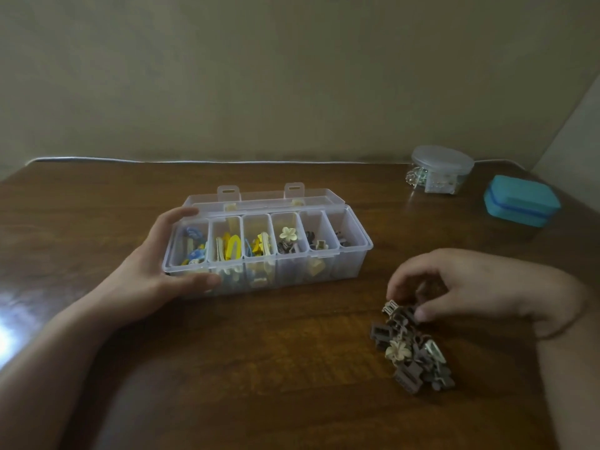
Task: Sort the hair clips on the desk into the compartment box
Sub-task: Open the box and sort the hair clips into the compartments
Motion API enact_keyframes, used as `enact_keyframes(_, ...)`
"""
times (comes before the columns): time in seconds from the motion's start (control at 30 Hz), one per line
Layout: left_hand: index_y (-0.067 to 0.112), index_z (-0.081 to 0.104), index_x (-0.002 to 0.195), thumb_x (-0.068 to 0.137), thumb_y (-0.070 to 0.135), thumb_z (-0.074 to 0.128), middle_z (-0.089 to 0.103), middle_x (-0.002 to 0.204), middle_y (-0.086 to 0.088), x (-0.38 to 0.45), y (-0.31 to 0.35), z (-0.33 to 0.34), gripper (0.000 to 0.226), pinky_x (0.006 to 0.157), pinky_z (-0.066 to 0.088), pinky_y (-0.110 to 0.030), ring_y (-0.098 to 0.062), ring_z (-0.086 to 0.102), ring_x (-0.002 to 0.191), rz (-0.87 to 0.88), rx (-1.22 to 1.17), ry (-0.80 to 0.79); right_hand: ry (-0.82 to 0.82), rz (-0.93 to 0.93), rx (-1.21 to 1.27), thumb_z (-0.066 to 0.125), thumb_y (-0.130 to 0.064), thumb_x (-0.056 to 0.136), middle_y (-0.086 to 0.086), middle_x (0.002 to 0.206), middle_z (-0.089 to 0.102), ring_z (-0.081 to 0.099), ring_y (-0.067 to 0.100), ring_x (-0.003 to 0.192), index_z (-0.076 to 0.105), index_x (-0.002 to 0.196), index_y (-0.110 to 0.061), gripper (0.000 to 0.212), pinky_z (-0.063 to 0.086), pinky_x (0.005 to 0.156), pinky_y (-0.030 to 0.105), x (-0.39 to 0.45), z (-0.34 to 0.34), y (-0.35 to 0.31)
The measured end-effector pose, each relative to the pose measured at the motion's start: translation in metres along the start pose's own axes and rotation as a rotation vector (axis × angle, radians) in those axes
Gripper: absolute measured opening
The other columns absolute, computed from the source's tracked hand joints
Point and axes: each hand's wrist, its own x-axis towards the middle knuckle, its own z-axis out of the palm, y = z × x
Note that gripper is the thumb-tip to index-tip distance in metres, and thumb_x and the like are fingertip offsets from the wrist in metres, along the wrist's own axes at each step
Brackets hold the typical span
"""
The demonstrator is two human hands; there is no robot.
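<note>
A clear compartment box point(354, 254) stands open in the middle of the desk, its lid tipped back. Its compartments hold blue, yellow, cream and brown hair clips, among them a cream flower clip point(288, 234). My left hand point(152, 271) grips the box's left end, fingers over the back rim and thumb along the front wall. A pile of brown hair clips point(414, 355) with one cream flower clip point(397, 350) lies at the right front. My right hand point(461, 287) reaches down onto the pile's far end, fingertips pinching a brown clip point(402, 315).
A round clear container point(441, 168) with a lid stands at the back right. A teal case point(521, 201) lies beside it near the desk's right edge. A white cable point(194, 161) runs along the wall at the desk's point(259, 368) back edge.
</note>
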Motion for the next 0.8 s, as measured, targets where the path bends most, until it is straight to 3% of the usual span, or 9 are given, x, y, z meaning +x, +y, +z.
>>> enact_keyframes(0.13, 0.063, 0.031, 0.128, 0.039, 0.066, 0.074, 0.043, 0.126, 0.029, 0.0, 0.001, 0.001, 0.098, 0.086, 0.04, -0.026, -0.012, 0.047, 0.116, 0.003, 0.007, 0.011, -0.019, -0.012, 0.049, 0.072, -0.019, 0.083, -0.02, 0.095, 0.065, 0.061, -0.002, 0.09, 0.064, 0.097, -0.047, 0.032, 0.054, 0.082, 0.032, 0.005, 0.002, 0.001)
enact_keyframes(0.23, 0.062, 0.031, 0.129, 0.039, 0.065, 0.074, 0.042, 0.134, 0.02, 0.0, 0.001, 0.001, 0.099, 0.091, 0.038, -0.032, -0.013, 0.046, 0.117, 0.001, 0.012, 0.02, 0.018, 0.012, 0.068, 0.068, -0.011, 0.085, -0.013, 0.094, 0.066, 0.063, 0.004, 0.089, 0.063, 0.098, -0.047, 0.039, 0.055, 0.084, 0.036, 0.005, 0.002, 0.004)
enact_keyframes(0.33, 0.062, 0.03, 0.13, 0.038, 0.066, 0.074, 0.043, 0.124, 0.029, -0.001, 0.003, 0.0, 0.101, 0.084, 0.041, -0.023, -0.004, 0.049, 0.107, 0.004, -0.007, 0.002, 0.066, 0.008, 0.067, 0.067, -0.008, 0.084, -0.014, 0.094, 0.065, 0.063, 0.006, 0.09, 0.061, 0.102, -0.051, 0.047, 0.055, 0.083, 0.037, -0.003, -0.006, 0.011)
enact_keyframes(0.4, 0.062, 0.031, 0.129, 0.033, 0.071, 0.076, 0.041, 0.117, 0.038, -0.002, 0.005, 0.0, 0.106, 0.077, 0.041, -0.015, 0.004, 0.052, 0.101, 0.005, -0.021, -0.002, 0.204, -0.041, 0.089, 0.07, -0.011, 0.082, -0.018, 0.095, 0.065, 0.063, 0.005, 0.09, 0.061, 0.101, -0.055, 0.048, 0.054, 0.08, 0.035, -0.004, -0.011, 0.013)
enact_keyframes(0.5, 0.062, 0.031, 0.129, 0.024, 0.083, 0.073, 0.038, 0.114, 0.042, -0.003, 0.007, -0.001, 0.115, 0.074, 0.041, -0.013, 0.013, 0.05, 0.096, 0.002, -0.03, -0.005, 0.711, -0.165, 0.184, 0.073, -0.015, 0.08, -0.017, 0.092, 0.067, 0.062, 0.001, 0.09, 0.066, 0.092, -0.046, 0.034, 0.05, 0.078, 0.028, 0.015, -0.008, -0.001)
enact_keyframes(0.57, 0.06, 0.03, 0.13, 0.023, 0.085, 0.072, 0.037, 0.114, 0.043, -0.003, 0.009, -0.001, 0.118, 0.074, 0.041, -0.013, 0.012, 0.049, 0.096, 0.005, -0.024, -0.008, 0.921, -0.255, 0.297, 0.072, -0.01, 0.08, -0.011, 0.089, 0.069, 0.065, 0.005, 0.086, 0.068, 0.087, -0.034, 0.026, 0.053, 0.075, 0.024, 0.035, 0.0, -0.018)
enact_keyframes(0.7, 0.059, 0.03, 0.131, 0.023, 0.085, 0.072, 0.038, 0.116, 0.041, -0.004, 0.008, -0.001, 0.118, 0.076, 0.04, -0.014, 0.011, 0.048, 0.098, 0.014, -0.021, -0.011, 0.924, -0.283, 0.12, 0.07, -0.006, 0.082, -0.014, 0.088, 0.067, 0.06, -0.005, 0.084, 0.068, 0.089, -0.028, 0.023, 0.047, 0.072, 0.007, 0.06, 0.015, -0.031)
enact_keyframes(0.8, 0.061, 0.029, 0.13, 0.025, 0.085, 0.071, 0.035, 0.116, 0.043, -0.003, 0.008, -0.001, 0.116, 0.076, 0.039, -0.013, 0.012, 0.046, 0.098, 0.019, -0.011, -0.018, 0.924, -0.265, 0.033, 0.067, -0.01, 0.084, -0.013, 0.093, 0.067, 0.058, -0.007, 0.089, 0.07, 0.093, -0.026, 0.018, 0.047, 0.078, 0.009, 0.055, 0.016, -0.029)
